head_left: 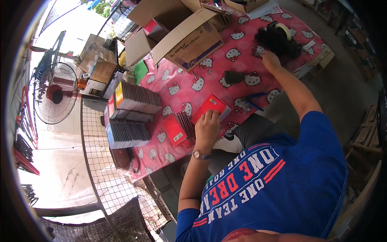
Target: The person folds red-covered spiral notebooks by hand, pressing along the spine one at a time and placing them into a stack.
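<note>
A wide counter covered in glossy pink cat-print sheeting (183, 95) spreads before me; on it are an open brown cardboard box (197, 46), close-packed rows of thin, paper-edged booklets (135, 100), a shaggy black heap (269, 41), and, close to me, a flat red-covered stack of booklets (209, 105); my left hand (208, 125) lies on this stack, fingers bent; light, even pressure there should keep its edges square; my right hand (271, 62) is beside the heap; whether either grips anything, I cannot tell.
</note>
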A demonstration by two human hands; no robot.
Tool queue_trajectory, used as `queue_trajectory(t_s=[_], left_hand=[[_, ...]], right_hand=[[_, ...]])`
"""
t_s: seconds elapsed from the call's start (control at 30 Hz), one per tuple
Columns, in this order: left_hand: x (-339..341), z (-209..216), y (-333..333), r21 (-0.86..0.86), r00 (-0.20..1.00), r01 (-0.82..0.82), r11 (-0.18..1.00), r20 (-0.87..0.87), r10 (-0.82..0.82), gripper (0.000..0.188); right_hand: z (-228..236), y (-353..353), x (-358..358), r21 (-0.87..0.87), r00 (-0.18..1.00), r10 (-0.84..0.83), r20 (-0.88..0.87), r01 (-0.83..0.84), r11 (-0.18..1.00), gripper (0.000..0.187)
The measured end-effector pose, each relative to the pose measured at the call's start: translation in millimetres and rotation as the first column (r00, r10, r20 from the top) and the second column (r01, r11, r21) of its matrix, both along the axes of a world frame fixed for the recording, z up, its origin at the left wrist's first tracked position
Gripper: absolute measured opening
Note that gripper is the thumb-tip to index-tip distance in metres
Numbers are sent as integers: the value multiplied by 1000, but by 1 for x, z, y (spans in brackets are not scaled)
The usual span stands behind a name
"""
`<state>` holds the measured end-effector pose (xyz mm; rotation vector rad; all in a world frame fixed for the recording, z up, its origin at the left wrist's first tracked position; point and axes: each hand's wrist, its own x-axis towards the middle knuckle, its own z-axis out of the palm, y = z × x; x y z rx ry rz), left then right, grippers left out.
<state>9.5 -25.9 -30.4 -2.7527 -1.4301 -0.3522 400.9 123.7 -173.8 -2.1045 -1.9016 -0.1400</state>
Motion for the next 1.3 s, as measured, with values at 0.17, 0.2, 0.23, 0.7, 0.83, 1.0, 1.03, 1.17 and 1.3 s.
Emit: queue_trajectory(t_s=[0.17, 0.2, 0.23, 0.7, 0.83, 1.0, 1.03, 1.17, 1.3], left_hand=[[-20, 15, 8, -150, 998, 17, 989, 63, -7, 37], [-18, 14, 10, -138, 1000, 22, 990, 20, -19, 38], [-16, 13, 9, -135, 999, 26, 991, 22, -23, 38], [-22, 19, -14, -91, 999, 51, 995, -8, -52, 34], [-35, 40, 3, -176, 968, 129, 976, 236, -85, 27], [-33, 45, 21, -138, 956, -41, 990, 283, 79, 26], [-32, 39, 19, -136, 956, -42, 990, 281, 79, 26], [-21, 25, 13, 30, 965, -129, 991, 235, 118, 25], [-17, 18, 10, 131, 967, -157, 979, 221, 125, 23]], right_hand=[[45, -10, -29, 235, 909, 118, -399, -23, 972, 30], [52, -14, -34, 278, 882, 194, -429, -75, 958, 31], [58, -13, -40, 333, 847, 274, -456, -124, 935, 32], [76, -97, -109, 121, 496, 322, -806, -394, 911, 35], [126, -110, -152, 327, 344, 627, -698, -626, 708, 27], [144, -109, -181, 416, 272, 705, -655, -649, 637, 36], [145, -108, -185, 432, 276, 713, -644, -639, 637, 37], [147, -108, -190, 434, 329, 728, -602, -630, 644, 36], [151, -111, -192, 496, 382, 782, -492, -615, 613, 33]])
